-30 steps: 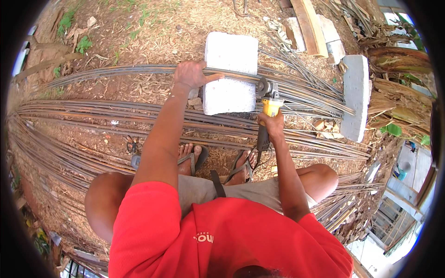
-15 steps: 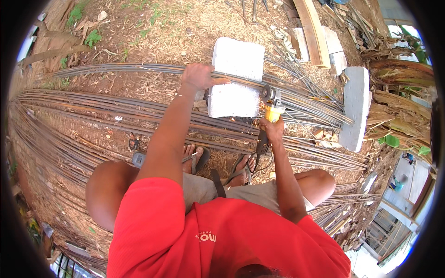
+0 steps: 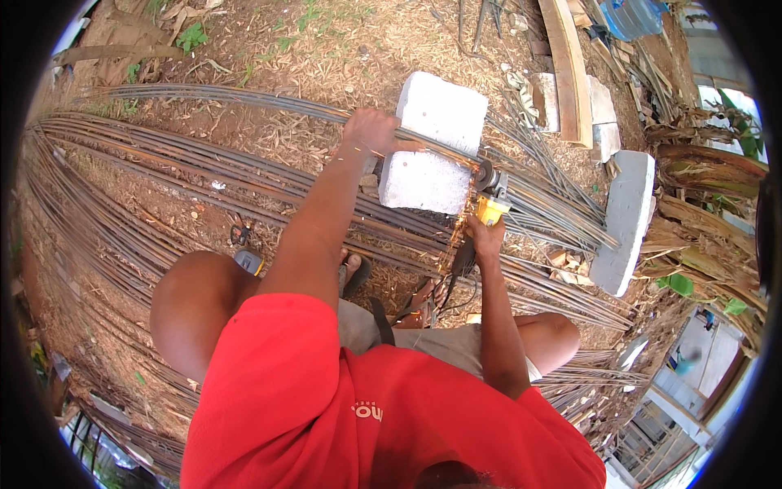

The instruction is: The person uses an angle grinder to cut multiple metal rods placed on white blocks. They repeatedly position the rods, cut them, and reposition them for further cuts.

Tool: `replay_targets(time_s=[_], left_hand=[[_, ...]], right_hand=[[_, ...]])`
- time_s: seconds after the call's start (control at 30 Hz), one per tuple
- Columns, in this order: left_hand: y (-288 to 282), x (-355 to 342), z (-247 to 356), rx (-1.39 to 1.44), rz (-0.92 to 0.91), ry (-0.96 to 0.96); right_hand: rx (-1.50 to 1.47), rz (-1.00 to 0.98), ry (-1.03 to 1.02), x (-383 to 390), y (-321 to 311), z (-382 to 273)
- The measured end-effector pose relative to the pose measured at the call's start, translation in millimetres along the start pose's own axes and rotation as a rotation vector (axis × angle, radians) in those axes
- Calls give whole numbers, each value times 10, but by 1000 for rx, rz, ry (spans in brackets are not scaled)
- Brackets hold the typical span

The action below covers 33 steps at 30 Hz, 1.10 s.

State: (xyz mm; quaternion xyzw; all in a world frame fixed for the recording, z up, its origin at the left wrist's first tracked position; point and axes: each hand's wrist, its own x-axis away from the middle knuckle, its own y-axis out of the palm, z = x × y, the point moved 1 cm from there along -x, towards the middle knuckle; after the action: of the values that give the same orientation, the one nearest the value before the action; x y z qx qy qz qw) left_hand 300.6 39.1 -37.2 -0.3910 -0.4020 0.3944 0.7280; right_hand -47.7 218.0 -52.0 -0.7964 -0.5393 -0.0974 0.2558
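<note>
My left hand is closed around several thin steel rods, pressing them down where they cross a white block. In my right hand is a yellow and black angle grinder, gripped by its body. Its disc meets the rods just past the block's right edge. Orange sparks stream from the disc down toward my feet. Whether any rod is cut through, I cannot tell.
More rod bundles lie between the block and my sandalled feet. A grey slab sits under the rods' right ends. A wooden plank lies at the far right. A small yellow and grey device rests by my left knee.
The spray of sparks has grown much thicker and longer. The whole view has shifted and turned slightly; both hands keep their grips, and the disc stays at the rods.
</note>
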Motion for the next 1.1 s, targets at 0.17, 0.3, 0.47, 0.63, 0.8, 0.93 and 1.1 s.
replay_targets(time_s=[0.17, 0.3, 0.47, 0.63, 0.8, 0.93, 1.1], left_hand=[[30, -42, -23, -26, -38, -17], [75, -38, -36, -6, 36, 18], [82, -23, -46, -16, 85, 49], [1, 27, -8, 18, 22, -10], [-86, 3, 25, -7, -57, -3], [-61, -18, 44, -14, -97, -40], [-17, -6, 1, -12, -28, 3]], right_hand=[[136, 40, -96, -46, -4, 16], [103, 13, -30, -38, 16, -33], [-7, -16, -21, -20, 36, -85], [-53, -4, 2, -47, 31, -57], [15, -8, 15, -56, -7, -65], [68, -16, -44, -63, -1, -73], [77, -3, -48, -14, -5, -108]])
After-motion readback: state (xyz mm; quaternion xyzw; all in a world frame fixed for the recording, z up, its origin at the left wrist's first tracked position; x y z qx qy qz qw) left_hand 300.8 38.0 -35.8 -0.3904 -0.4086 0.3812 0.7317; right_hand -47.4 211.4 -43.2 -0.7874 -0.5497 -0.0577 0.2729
